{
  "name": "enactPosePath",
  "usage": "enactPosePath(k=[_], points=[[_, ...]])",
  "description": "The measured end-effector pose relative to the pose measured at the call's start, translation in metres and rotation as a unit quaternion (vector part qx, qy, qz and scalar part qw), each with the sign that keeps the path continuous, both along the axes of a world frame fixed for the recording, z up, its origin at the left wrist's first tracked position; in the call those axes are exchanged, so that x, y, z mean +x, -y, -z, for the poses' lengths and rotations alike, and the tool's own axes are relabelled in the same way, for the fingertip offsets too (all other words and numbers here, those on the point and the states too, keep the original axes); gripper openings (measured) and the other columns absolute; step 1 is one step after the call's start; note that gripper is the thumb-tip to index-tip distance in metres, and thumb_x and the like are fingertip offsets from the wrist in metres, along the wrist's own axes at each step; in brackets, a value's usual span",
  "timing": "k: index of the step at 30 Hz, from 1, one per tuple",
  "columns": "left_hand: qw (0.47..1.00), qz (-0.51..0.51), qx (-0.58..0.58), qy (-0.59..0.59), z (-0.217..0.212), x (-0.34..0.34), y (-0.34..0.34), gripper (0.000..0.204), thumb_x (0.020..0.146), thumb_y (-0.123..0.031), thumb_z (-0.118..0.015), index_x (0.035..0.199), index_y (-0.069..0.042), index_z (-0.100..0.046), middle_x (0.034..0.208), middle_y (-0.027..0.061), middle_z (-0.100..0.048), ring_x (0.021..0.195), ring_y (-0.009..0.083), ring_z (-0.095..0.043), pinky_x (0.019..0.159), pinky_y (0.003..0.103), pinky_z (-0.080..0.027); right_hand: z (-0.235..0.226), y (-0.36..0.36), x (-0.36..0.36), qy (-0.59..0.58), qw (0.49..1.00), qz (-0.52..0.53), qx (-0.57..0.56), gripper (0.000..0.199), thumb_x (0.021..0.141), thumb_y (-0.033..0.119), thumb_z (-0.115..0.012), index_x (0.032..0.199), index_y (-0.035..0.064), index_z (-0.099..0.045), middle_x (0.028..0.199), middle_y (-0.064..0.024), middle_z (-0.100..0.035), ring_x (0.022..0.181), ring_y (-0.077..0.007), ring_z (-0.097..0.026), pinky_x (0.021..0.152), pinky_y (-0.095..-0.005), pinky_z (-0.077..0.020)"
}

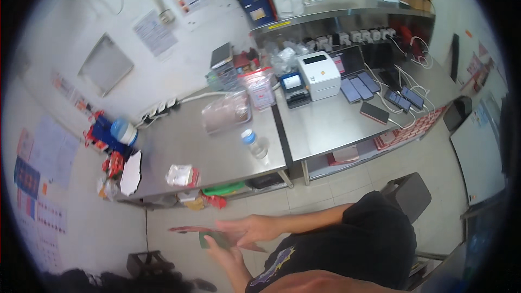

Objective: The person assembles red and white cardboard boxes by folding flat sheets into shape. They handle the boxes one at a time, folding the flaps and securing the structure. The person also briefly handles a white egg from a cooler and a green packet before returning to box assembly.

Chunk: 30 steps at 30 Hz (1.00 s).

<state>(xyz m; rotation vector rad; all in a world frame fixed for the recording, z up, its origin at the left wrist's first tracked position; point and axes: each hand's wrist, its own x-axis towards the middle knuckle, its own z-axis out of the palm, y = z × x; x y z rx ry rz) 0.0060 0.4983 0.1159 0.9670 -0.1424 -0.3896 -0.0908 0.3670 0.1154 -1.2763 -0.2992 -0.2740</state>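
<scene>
Low in the picture, in front of my black shirt, both hands are close together over flat, thin pieces that look like paper or card. My left hand [227, 256] is closed with its thumb laid on a green piece [207, 239]. Reaching in from the right, my right hand [258, 229] closes its fingers over a thin reddish piece [187, 229], which sticks out to the left. More of the reddish stack shows below the right fingers. The exact kind of these pieces is too small to make out.
Beyond my hands stands a steel table [179, 146] with a blue-capped bottle [255, 144], a plastic-wrapped bundle [225, 111] and a small packet stack [182, 175]. A second table holds a white label printer [319, 76] and several phones [358, 87]. A grey bin [408, 195] stands nearby.
</scene>
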Motion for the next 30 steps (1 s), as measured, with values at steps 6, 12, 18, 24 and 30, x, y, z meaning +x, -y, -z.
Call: enactPosePath(k=[6, 12, 18, 24, 30], points=[[0.996, 0.079, 0.04, 0.011, -0.015, -0.019, 0.069, 0.051, 0.101, -0.04, -0.052, 0.123, 0.006, -0.052, 0.117, 0.0144, -0.061, 0.107, 0.027, -0.061, 0.09, 0.039, -0.053, 0.021, 0.045, -0.02, 0.144, 0.871, 0.3, -0.361, 0.048, 0.093, 0.021, -0.064, 0.139, 0.0114, -0.054, 0.157, -0.0214, -0.027, 0.137, -0.036, -0.04, 0.109, -0.0416, -0.039], [0.978, 0.189, 0.006, 0.089, -0.008, -0.017, 0.105, 0.037, 0.105, -0.023, -0.044, 0.133, 0.002, -0.043, 0.125, 0.0163, -0.057, 0.11, 0.0262, -0.061, 0.092, 0.04, -0.054, 0.015, 0.082, -0.02, 0.095, 0.834, 0.433, -0.327, 0.038, 0.09, 0.022, -0.067, 0.124, 0.005, -0.061, 0.137, -0.0177, -0.046, 0.111, -0.0319, -0.056, 0.088, -0.0396, -0.0517], [0.971, 0.211, 0.042, 0.099, 0.001, -0.002, 0.113, 0.036, 0.104, -0.015, -0.044, 0.136, 0.0, -0.042, 0.13, 0.0156, -0.054, 0.117, 0.0259, -0.057, 0.094, 0.04, -0.053, 0.011, 0.103, 0.005, 0.09, 0.831, 0.45, -0.314, 0.031, 0.082, 0.016, -0.07, 0.108, 0.0016, -0.063, 0.116, -0.0143, -0.052, 0.1, -0.0295, -0.058, 0.08, -0.0373, -0.0526], [0.99, 0.134, 0.035, 0.022, -0.001, 0.009, 0.095, 0.033, 0.103, -0.016, -0.047, 0.133, -0.002, -0.044, 0.126, 0.0147, -0.056, 0.111, 0.0256, -0.06, 0.093, 0.042, -0.053, 0.02, 0.102, 0.029, 0.035, 0.928, 0.276, -0.248, 0.033, 0.078, 0.015, -0.074, 0.108, 0.0033, -0.063, 0.114, -0.0157, -0.056, 0.111, -0.0337, -0.055, 0.095, -0.0415, -0.0463], [0.991, 0.131, 0.014, -0.02, 0.006, 0.047, 0.059, 0.025, 0.101, -0.02, -0.052, 0.12, -0.003, -0.054, 0.116, 0.012, -0.061, 0.108, 0.0246, -0.061, 0.087, 0.043, -0.053, 0.011, 0.107, 0.06, 0.062, 0.913, 0.076, -0.395, 0.03, 0.077, 0.017, -0.073, 0.101, 0.0035, -0.063, 0.111, -0.0147, -0.057, 0.107, -0.0352, -0.055, 0.094, -0.0457, -0.0458]])
